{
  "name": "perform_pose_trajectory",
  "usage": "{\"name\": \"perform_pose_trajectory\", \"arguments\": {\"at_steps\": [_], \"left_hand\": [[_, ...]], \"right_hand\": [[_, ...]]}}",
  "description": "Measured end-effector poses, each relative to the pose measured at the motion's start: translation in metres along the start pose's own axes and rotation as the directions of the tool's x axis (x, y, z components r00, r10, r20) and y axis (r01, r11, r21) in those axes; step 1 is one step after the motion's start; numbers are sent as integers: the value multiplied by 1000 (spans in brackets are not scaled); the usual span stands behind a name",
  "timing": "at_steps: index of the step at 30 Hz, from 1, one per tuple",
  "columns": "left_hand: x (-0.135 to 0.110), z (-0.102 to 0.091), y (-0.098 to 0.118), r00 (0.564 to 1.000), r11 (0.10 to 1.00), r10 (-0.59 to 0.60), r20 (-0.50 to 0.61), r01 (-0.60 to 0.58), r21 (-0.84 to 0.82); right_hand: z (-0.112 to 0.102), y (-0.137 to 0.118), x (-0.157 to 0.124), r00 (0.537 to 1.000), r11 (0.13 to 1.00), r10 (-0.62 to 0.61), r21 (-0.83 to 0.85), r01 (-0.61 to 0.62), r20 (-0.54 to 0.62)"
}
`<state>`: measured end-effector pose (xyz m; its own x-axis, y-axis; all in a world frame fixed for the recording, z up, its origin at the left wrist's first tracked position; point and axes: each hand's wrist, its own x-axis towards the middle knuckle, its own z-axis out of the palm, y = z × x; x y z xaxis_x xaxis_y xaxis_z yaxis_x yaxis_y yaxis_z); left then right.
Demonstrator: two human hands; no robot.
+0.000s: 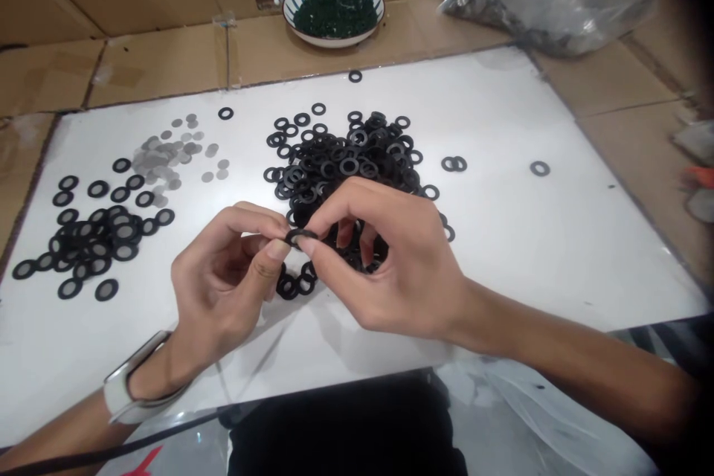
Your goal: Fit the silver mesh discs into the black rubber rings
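Note:
Between both hands, above the white board, is one black rubber ring [300, 235]. My left hand [226, 275] pinches its left side between thumb and forefinger. My right hand [390, 260] grips its right side the same way, its other fingers curled; whether a grey disc sits in the ring I cannot tell. Behind my hands lies a large pile of black rings [349, 166], partly hidden by my right hand. To the left are loose grey discs [161, 155] and a heap of black rings with grey discs in their centres [97, 249].
The white board [518, 238] lies on cardboard [161, 59]. A striped bowl [286, 13] of dark green bits stands behind it. At the back right is a clear plastic bag [558, 7]. Stray rings [539, 169] lie towards the board's right side.

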<state>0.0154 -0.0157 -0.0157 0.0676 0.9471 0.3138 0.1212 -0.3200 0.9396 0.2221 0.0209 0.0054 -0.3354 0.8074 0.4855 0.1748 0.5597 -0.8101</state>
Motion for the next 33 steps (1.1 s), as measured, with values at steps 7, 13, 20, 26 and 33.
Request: {"name": "perform_pose_trajectory", "arguments": {"at_steps": [7, 13, 20, 26, 33], "left_hand": [[-1, 1, 3, 1000, 998, 11, -26, -9, 56], [-1, 3, 4, 999, 996, 18, -38, -15, 92], [-1, 3, 0, 996, 989, 79, -38, -74, 126], [-2, 4, 1, 997, 990, 49, -55, -41, 132], [-2, 1, 0, 998, 989, 48, -30, -43, 145]], "right_hand": [[2, -2, -2, 1000, 1000, 14, -15, -14, -4], [4, -4, -5, 999, 999, 38, -12, -38, -9], [7, -3, -7, 999, 999, 23, -30, -24, -47], [13, 0, -11, 991, 990, -69, -129, 55, -112], [7, 7, -9, 981, 957, -188, -232, 172, -46]]}}
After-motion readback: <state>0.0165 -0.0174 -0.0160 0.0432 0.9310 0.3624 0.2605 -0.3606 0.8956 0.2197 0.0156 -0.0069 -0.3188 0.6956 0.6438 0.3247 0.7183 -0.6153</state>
